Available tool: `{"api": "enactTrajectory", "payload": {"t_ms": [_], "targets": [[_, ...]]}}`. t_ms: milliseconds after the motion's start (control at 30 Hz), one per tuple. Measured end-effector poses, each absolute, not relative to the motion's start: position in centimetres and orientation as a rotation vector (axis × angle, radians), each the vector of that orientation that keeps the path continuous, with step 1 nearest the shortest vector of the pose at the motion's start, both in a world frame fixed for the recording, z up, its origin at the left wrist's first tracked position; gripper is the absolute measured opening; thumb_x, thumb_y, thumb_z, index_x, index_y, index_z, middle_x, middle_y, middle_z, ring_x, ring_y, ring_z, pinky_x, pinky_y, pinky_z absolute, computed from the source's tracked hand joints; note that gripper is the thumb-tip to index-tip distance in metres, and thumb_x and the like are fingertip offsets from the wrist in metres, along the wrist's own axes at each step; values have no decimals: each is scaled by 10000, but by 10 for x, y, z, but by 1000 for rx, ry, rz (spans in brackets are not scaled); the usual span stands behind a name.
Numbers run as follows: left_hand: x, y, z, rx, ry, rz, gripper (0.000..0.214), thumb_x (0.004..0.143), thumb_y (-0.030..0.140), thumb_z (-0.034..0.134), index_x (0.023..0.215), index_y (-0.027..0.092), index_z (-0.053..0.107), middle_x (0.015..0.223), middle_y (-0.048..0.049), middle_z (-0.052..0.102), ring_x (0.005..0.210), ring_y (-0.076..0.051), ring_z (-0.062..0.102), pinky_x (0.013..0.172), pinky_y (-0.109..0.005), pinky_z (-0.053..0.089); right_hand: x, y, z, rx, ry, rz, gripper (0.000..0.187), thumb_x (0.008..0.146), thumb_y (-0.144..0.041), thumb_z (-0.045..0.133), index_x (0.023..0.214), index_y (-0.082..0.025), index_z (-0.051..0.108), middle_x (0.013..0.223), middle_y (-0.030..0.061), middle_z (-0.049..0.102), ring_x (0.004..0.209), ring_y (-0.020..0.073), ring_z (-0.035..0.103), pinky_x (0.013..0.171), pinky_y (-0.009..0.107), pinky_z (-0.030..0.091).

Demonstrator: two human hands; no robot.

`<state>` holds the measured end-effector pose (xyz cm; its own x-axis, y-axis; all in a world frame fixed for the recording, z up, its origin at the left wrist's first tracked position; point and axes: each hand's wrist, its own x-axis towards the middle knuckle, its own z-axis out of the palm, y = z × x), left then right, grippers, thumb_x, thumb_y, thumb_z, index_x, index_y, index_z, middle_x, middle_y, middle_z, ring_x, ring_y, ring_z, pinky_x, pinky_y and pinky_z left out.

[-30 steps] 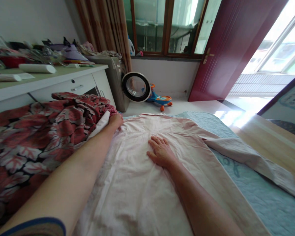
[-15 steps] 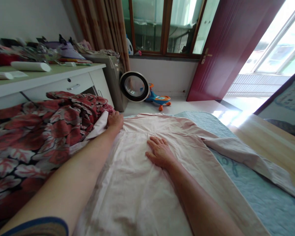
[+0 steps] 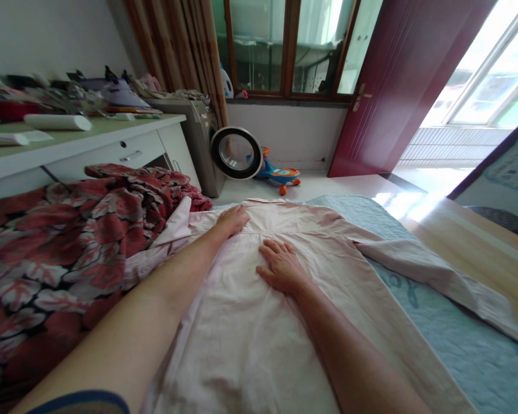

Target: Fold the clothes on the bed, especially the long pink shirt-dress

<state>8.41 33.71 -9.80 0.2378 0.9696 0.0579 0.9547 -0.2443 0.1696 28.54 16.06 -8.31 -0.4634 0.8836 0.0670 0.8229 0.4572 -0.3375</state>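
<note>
A pale pink long-sleeved shirt (image 3: 250, 322) lies spread with its back up and its collar at the far end. My left hand (image 3: 233, 220) rests on it near the left shoulder, its fingers laid on the cloth and partly seen edge-on. Nearer the middle of the back, my right hand (image 3: 280, 264) presses flat, fingers spread. One sleeve stretches out to the right over a light blue quilted cover (image 3: 449, 345). The other sleeve runs left, against a bunched red floral cloth (image 3: 69, 253), with part of it behind my left forearm.
At left stands a white cabinet (image 3: 103, 152) with a cluttered green top. Beyond it, a washing machine (image 3: 198, 135) has its round door (image 3: 236, 153) swung open. A blue and orange ride-on toy (image 3: 280, 174) sits on the floor. The dark red door (image 3: 397, 86) stands open.
My left hand has left the shirt's left edge by the floral cloth and moved right onto the shoulder area, its fingers loosened. My right hand has stayed in place.
</note>
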Motion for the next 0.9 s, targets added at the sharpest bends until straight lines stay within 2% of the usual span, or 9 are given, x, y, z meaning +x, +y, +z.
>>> {"api": "enactTrajectory", "payload": {"t_ms": [100,167,333,533,700,767,900], "targets": [[81,335,-100,2412,1834,158,567,941,448,403,1439,178,415,1546,-134,367,1424,-239,338,1143,-344,264,285,161,-83,-1473,-2475,379,566,910,-482,514,1409,-221,466,1542,96,363,1408,254,295,1159,463,142],[78,331,-99,2432,1833,152,590,938,460,405,1460,187,382,1560,-124,345,1433,-240,322,1147,-365,260,286,161,-84,-1470,-2470,373,567,912,-482,510,1413,-220,463,1540,97,366,1408,253,295,1159,463,142],[68,311,-96,2349,2113,215,540,939,457,391,1351,126,504,1428,-176,508,1348,-284,436,1098,-386,322,285,161,-85,-1463,-2468,368,568,907,-481,520,1404,-210,473,1534,101,375,1402,257,307,1157,457,147],[57,310,-96,2343,2095,155,571,920,510,410,1316,117,532,1428,-173,501,1343,-285,440,1078,-354,347,286,161,-83,-1460,-2464,380,561,909,-473,514,1402,-206,473,1538,100,370,1406,253,301,1159,454,141],[38,314,-101,2331,2162,213,470,962,395,322,1254,131,580,1331,-185,576,1264,-274,520,1030,-358,394,286,161,-84,-1466,-2467,399,572,905,-475,522,1408,-208,466,1540,99,366,1411,249,293,1163,456,127],[29,315,-105,2309,2175,187,498,956,442,335,1293,148,554,1377,-178,545,1302,-276,487,1056,-374,373,286,162,-84,-1461,-2463,390,564,903,-472,524,1401,-210,474,1540,97,368,1407,249,299,1162,455,130],[21,317,-107,2232,2167,61,671,923,579,344,1446,161,395,1537,-157,371,1417,-287,344,1124,-416,300,286,162,-86,-1454,-2462,383,550,904,-466,523,1393,-217,483,1545,94,361,1405,251,304,1162,457,129]]}}
